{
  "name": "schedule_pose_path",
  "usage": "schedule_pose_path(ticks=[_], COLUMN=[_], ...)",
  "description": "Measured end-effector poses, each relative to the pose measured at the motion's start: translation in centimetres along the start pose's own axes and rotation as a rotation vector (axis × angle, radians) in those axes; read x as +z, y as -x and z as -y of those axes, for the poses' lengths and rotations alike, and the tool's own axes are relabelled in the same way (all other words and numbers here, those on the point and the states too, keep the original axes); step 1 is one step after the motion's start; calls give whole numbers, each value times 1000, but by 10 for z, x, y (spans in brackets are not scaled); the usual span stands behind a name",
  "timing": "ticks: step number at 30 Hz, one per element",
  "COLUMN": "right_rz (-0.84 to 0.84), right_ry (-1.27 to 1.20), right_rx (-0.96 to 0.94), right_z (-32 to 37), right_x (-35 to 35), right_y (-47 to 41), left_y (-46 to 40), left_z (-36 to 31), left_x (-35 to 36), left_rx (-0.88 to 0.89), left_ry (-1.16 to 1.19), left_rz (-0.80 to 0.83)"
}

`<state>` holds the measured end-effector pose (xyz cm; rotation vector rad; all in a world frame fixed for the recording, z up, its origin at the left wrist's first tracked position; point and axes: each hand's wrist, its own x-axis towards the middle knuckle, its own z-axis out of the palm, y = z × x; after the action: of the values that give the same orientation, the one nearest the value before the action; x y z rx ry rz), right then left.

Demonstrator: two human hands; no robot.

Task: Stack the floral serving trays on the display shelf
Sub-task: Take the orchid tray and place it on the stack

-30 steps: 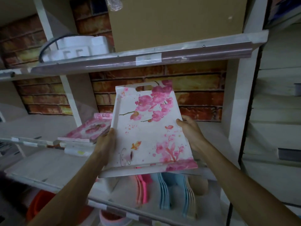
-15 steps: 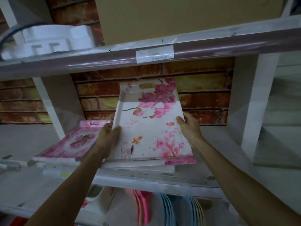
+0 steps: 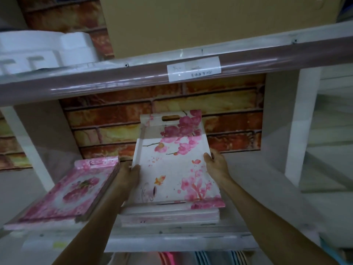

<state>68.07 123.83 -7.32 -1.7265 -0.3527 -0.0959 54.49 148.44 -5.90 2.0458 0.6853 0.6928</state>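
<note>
A white serving tray with pink orchid print point(image 3: 172, 169) lies on top of a low pile of similar trays point(image 3: 170, 215) on the middle display shelf point(image 3: 191, 241). My left hand point(image 3: 129, 176) grips its left rim and my right hand point(image 3: 216, 165) grips its right rim. Its far end with the handle slot is tipped up toward the brick-pattern back wall. A second pile of pink floral trays point(image 3: 70, 190) sits to the left, angled, close to my left forearm.
The upper shelf edge point(image 3: 172, 73) with a paper label hangs low over the trays, carrying a cardboard box point(image 3: 191, 22) and white foam packing point(image 3: 44, 50). A white upright point(image 3: 299, 121) bounds the bay at the right. Coloured plastic items point(image 3: 200, 258) stand on the shelf below.
The tray has gone forward and down onto the pile on the shelf, both hands still on its sides. My view has moved closer to the shelf.
</note>
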Motion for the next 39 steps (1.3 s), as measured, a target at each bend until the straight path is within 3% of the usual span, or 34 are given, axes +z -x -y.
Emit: schedule_pose_path(ticks=[15, 23, 30, 39], right_rz=[-16, 20, -14, -6], right_ry=[178, 280, 365, 342], right_rx=[18, 112, 71, 94], right_z=[-32, -40, -45, -49], right_x=[22, 24, 22, 19], right_y=[-13, -5, 3, 4], left_y=[-19, -27, -27, -19], left_z=[36, 56, 61, 50], left_x=[18, 25, 26, 25], left_rx=[13, 80, 73, 22], left_ry=[-125, -315, -427, -344], left_rz=[51, 100, 152, 158])
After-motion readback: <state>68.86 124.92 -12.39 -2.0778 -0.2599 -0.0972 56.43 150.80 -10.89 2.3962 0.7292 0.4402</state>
